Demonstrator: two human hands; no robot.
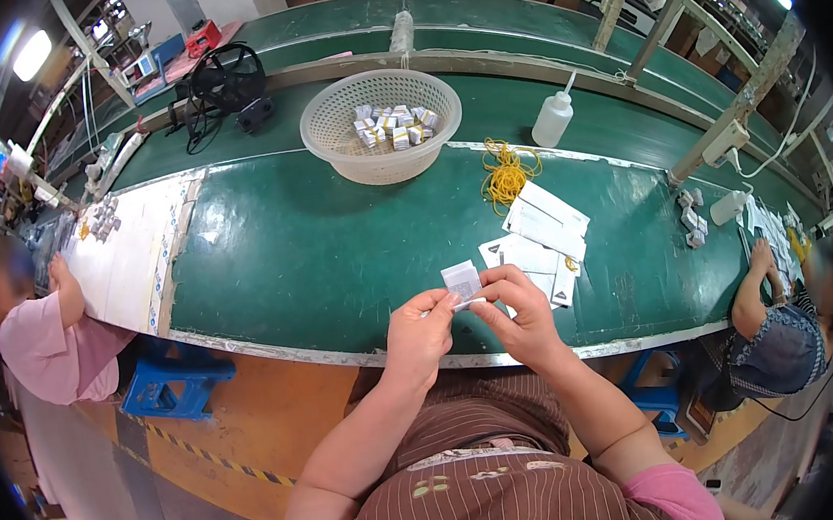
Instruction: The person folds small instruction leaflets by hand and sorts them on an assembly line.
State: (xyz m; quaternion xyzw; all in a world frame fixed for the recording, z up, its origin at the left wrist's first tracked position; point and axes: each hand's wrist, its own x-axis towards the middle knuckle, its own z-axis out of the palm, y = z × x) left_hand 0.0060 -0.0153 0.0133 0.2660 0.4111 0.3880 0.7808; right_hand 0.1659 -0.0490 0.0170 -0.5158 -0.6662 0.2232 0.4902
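Observation:
My left hand point(420, 335) and my right hand point(522, 313) meet just above the near edge of the green belt table point(291, 259). Together they pinch a small white packet point(462, 282), its top sticking up between the fingertips. Just beyond my right hand lies a loose stack of white printed bags point(542, 232). A heap of yellow rubber bands point(507, 174) rests behind the bags. Farther back stands a white plastic basket point(380, 123) holding several small wrapped boxes.
A white squeeze bottle point(552, 118) stands right of the basket. A black fan point(226, 80) sits at the back left. A person in pink point(45, 334) works at the left over white sheets point(126, 251), another person point(779, 331) at the right. A blue stool point(174, 378) stands below.

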